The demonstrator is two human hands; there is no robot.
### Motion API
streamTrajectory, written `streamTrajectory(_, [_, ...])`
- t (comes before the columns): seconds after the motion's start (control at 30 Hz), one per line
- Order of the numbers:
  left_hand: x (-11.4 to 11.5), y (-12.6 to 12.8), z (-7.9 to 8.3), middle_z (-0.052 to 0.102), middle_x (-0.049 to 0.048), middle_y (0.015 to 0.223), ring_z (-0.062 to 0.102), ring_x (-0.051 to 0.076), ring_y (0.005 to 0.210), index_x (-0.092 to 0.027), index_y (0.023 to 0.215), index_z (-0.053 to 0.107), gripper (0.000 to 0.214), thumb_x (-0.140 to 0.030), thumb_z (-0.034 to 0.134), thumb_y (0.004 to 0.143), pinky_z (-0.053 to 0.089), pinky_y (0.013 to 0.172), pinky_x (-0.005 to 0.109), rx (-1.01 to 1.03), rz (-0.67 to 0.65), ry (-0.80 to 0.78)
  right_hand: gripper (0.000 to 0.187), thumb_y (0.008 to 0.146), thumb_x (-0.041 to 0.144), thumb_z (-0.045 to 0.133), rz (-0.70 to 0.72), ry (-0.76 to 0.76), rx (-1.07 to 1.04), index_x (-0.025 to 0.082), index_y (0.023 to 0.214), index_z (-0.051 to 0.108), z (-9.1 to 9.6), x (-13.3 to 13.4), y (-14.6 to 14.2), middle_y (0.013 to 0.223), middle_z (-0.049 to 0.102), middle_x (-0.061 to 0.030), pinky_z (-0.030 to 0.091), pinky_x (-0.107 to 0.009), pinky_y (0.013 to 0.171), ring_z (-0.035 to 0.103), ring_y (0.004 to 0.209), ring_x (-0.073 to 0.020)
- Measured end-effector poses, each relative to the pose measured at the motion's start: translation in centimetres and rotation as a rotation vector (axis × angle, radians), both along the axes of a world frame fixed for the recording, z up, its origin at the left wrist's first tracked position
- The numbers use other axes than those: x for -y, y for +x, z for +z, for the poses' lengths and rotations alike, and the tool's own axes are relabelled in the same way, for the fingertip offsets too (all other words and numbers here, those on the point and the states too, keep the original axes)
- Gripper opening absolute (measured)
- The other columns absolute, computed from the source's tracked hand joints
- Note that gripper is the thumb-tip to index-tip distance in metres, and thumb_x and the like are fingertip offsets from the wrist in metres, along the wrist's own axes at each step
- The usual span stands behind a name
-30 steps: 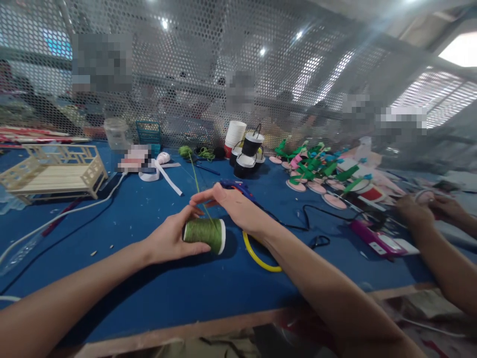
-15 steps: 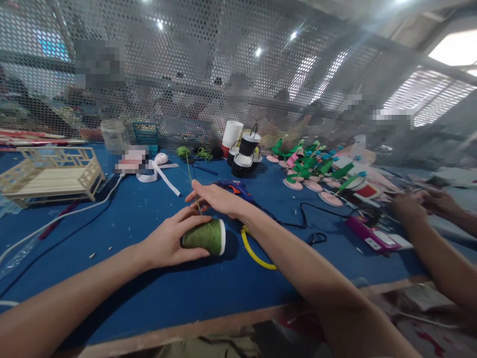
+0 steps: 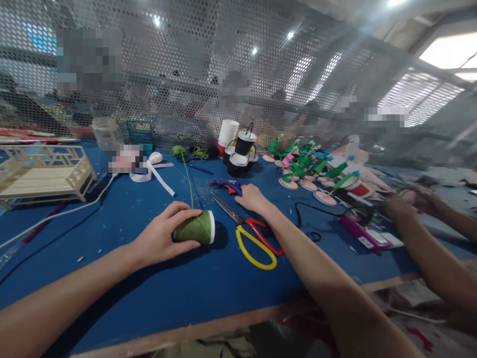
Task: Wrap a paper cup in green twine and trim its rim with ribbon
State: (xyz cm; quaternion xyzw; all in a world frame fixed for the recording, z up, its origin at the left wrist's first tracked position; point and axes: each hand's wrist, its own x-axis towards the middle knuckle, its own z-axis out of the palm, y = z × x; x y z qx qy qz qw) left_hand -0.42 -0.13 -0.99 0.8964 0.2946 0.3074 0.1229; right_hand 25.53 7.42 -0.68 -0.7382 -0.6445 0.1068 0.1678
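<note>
Right hand (image 3: 254, 200) has shifted rightward, fingers round glue gun (image 3: 225, 184); left hand (image 3: 157, 235) clasps spool (image 3: 196, 228).

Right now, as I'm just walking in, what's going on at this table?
Someone's left hand grips a spool of green thread turned on its side; a green strand runs from it toward a ball of green yarn. Their right hand is at the blue glue gun, though its grip is hard to make out. Scissors lie between the spool and the right forearm, untouched.
</note>
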Motion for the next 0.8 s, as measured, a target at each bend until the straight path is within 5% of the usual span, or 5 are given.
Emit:
streamTrajectory(0.13, [-0.1,0.0,0.2,0.048,0.0097,0.110,0.052,0.021,0.102,-0.019,0.117,0.045,0.046,-0.035,0.059,0.076,0.045,0.087,0.035,0.014,0.026,-0.036,0.023,0.069,0.011,0.056,-0.038,0.037,-0.045,0.005,0.091,0.059,0.0,0.0,-0.6,0.096,0.063,-0.0226,0.042,-0.035,0.077,0.057,0.096,-0.0312])
streamTrajectory(0.3, [-0.3,-0.1,0.4,0.051,0.0086,0.107,0.053,0.020,0.099,-0.018,0.115,0.048,0.045,-0.036,0.059,0.076,0.045,0.086,0.033,0.044,0.054,-0.136,0.042,0.073,0.017,0.054,0.005,0.139,-0.199,0.010,0.113,0.046,3.4,2.6,-0.1,0.105,0.062,-0.0125,0.046,-0.025,0.069,0.061,0.089,-0.0190])
streamTrajectory(0.43, [-0.6,-0.2,0.5,0.053,0.0071,0.103,0.054,0.020,0.095,-0.018,0.115,0.050,0.047,-0.040,0.061,0.074,0.045,0.083,0.033,0.047,0.080,-0.182,0.018,0.071,0.026,0.059,0.237,-0.008,-0.569,0.012,0.082,0.057,5.9,5.8,-0.2,0.073,0.066,-0.0072,0.049,-0.027,0.059,0.061,0.062,-0.0155])
streamTrajectory(0.53, [-0.7,-0.4,0.7,0.055,0.0061,0.099,0.055,0.020,0.092,-0.018,0.113,0.051,0.047,-0.042,0.060,0.074,0.045,0.080,0.033,0.045,0.103,-0.211,0.021,0.073,0.030,0.059,0.334,-0.042,-0.679,0.014,0.085,0.055,6.2,7.7,-0.8,0.070,0.066,-0.0052,0.050,-0.026,0.056,0.060,0.055,-0.0130])
streamTrajectory(0.8, [-1.1,-0.7,0.7,0.057,0.0053,0.099,0.055,0.018,0.090,-0.018,0.113,0.052,0.046,-0.042,0.060,0.074,0.044,0.079,0.031,0.080,0.143,-0.241,0.018,0.074,0.032,0.058,0.324,-0.092,-0.584,0.016,0.066,0.055,6.0,10.3,-1.7,0.043,0.050,0.0041,0.040,-0.020,0.038,0.047,0.038,-0.0087])
